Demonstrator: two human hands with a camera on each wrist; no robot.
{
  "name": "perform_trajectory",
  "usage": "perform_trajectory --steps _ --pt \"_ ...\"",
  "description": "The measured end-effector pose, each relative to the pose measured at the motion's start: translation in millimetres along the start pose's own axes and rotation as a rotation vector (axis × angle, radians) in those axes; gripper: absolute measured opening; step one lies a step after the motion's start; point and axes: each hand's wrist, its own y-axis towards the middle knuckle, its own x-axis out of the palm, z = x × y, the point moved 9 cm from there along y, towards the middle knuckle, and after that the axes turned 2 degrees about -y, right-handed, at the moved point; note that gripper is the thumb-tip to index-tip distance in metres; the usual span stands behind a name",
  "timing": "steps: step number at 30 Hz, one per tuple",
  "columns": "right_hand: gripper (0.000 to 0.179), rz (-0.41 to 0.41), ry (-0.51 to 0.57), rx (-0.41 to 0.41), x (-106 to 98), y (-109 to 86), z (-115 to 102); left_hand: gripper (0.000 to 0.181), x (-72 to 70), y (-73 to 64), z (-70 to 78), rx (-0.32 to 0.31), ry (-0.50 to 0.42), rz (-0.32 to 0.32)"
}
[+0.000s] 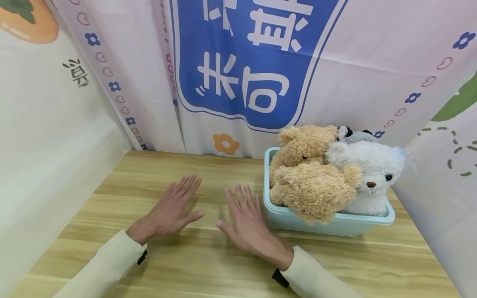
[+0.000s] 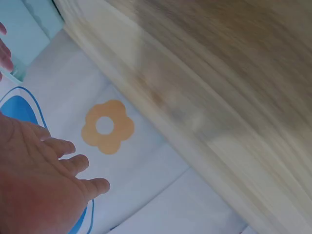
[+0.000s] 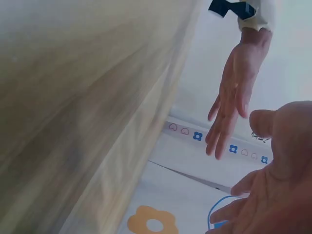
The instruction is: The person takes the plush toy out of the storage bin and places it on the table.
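Both hands hover palm down over the wooden table, fingers straight and holding nothing. The left hand (image 1: 169, 213) is at the middle left, its thumb pointing toward the other hand. My right hand (image 1: 247, 227) lies just left of a light blue plastic bin (image 1: 320, 227), its fingers close to the bin's side. Plush toys fill the bin: a tan teddy bear (image 1: 316, 188) face down in front, another tan plush (image 1: 307, 142) behind it, a white plush bear (image 1: 372, 174) at right, and a partly hidden grey plush (image 1: 359, 136) at the back.
The wood-grain table (image 1: 186, 265) ends at a printed cloth backdrop (image 1: 152, 103) with a blue panel (image 1: 238, 62) and an orange flower (image 1: 225, 144). White cloth walls stand at left and right. Each wrist carries a small black device, partly under a cream sleeve (image 1: 108, 265).
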Motion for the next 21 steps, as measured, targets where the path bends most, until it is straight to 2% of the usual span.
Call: perform_trajectory --steps 15,21 --pt "0.080 0.073 -0.034 -0.038 -14.4 -35.4 -3.5 0.085 -3.3 16.7 23.3 0.074 -0.054 0.043" --pt "0.082 0.068 -0.037 -0.024 -18.6 -48.7 1.5 0.086 -2.3 25.2 29.2 0.082 -0.049 0.044"
